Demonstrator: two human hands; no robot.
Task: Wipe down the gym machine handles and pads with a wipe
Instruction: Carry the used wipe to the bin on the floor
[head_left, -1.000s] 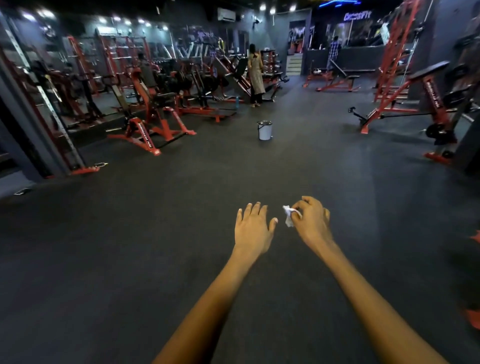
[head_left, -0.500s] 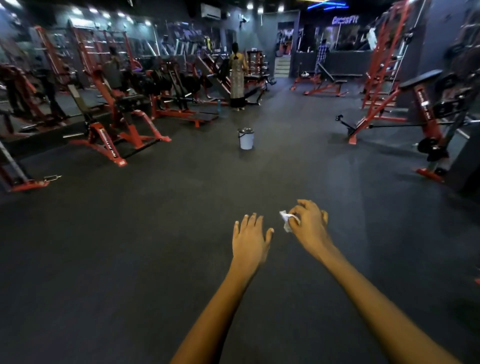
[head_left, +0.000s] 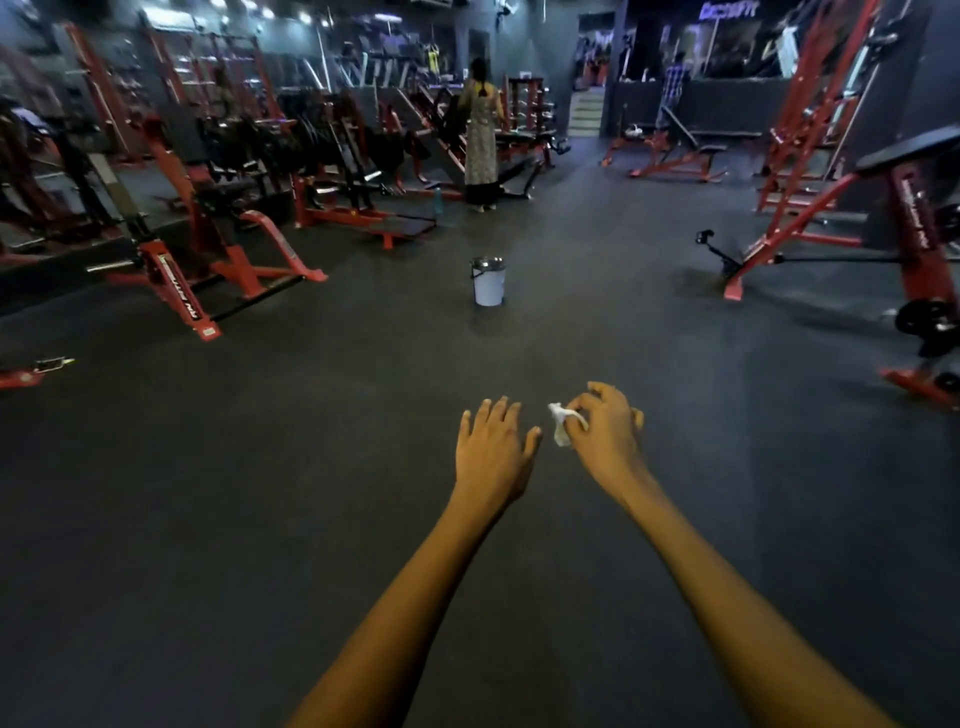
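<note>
Both my arms reach forward over the dark rubber floor. My right hand (head_left: 607, 436) pinches a small crumpled white wipe (head_left: 560, 425) between thumb and fingers. Just left of it, my left hand (head_left: 493, 449) is held flat with fingers spread and holds nothing. Red gym machines with black pads stand far off: one row at the left (head_left: 218, 244), and a bench machine with a black pad at the right (head_left: 906, 156). Neither hand touches any machine.
A small white bucket (head_left: 488, 283) stands on the floor straight ahead. A person in a long dress (head_left: 480, 140) stands by the machines behind it, another person (head_left: 675, 83) farther back. A red machine foot (head_left: 919, 387) lies at the right edge.
The view has swung left to right and moved forward, so the bucket and machines look nearer. My hands keep the same pose, the right one still pinching the wipe.
</note>
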